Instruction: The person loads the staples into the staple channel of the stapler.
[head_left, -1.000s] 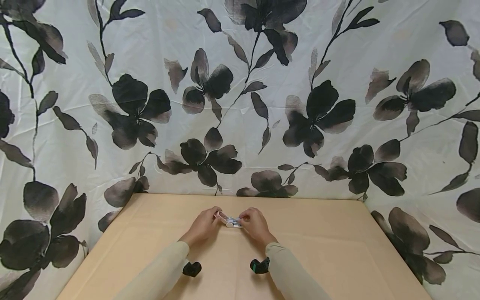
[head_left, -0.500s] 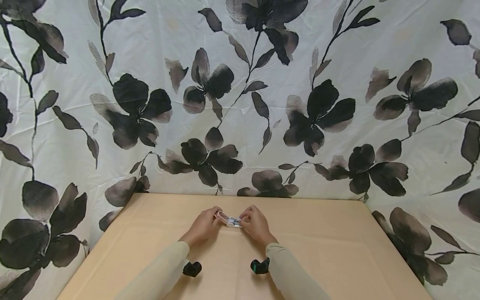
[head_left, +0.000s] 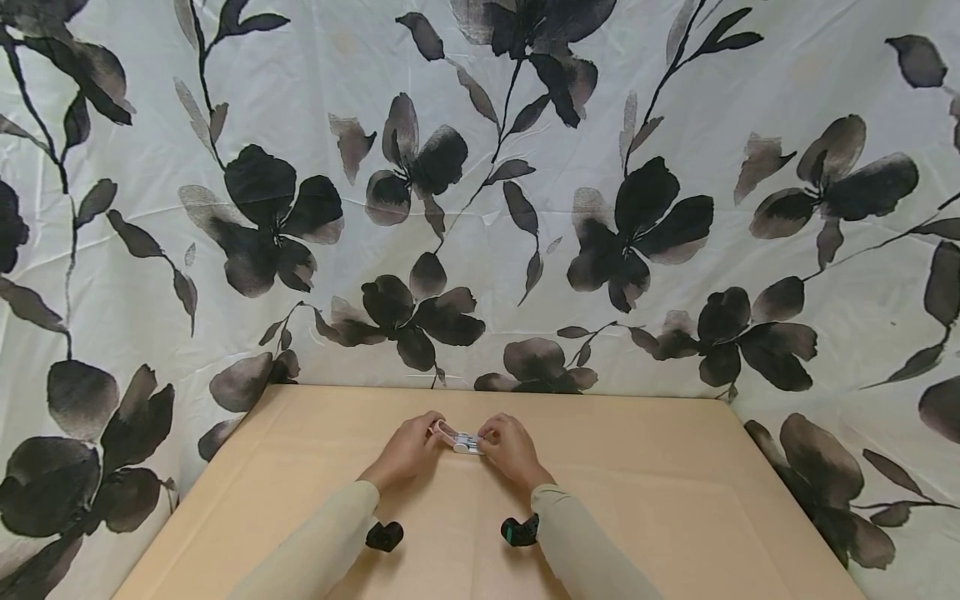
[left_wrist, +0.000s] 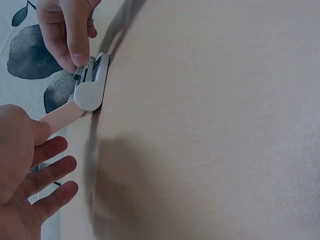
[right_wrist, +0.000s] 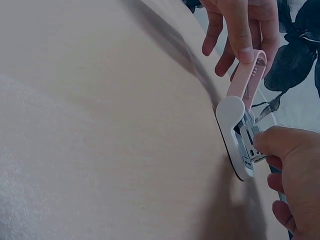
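Note:
A small stapler [head_left: 466,444] with a white base [right_wrist: 230,111] and a pink top arm [right_wrist: 246,80] sits on the table between both hands. Its pink arm is swung up, exposing the metal magazine [right_wrist: 246,131]. My left hand [head_left: 407,452] pinches the raised arm between thumb and index finger; its other fingers stick out loosely in the left wrist view. At the base's other end, my right hand [head_left: 514,452] pinches the magazine with thumb and fingertips. Whether those fingertips hold any staples is hidden.
The light wooden-coloured table [head_left: 645,500] extends around the hands, its far edge just beyond them. Behind it hangs a white cloth [head_left: 525,250] printed with dark flowers. Black wrist cameras [head_left: 384,537] are worn under both wrists.
The hands and the stapler stay almost in place. The right hand's fingers shift only slightly at the magazine.

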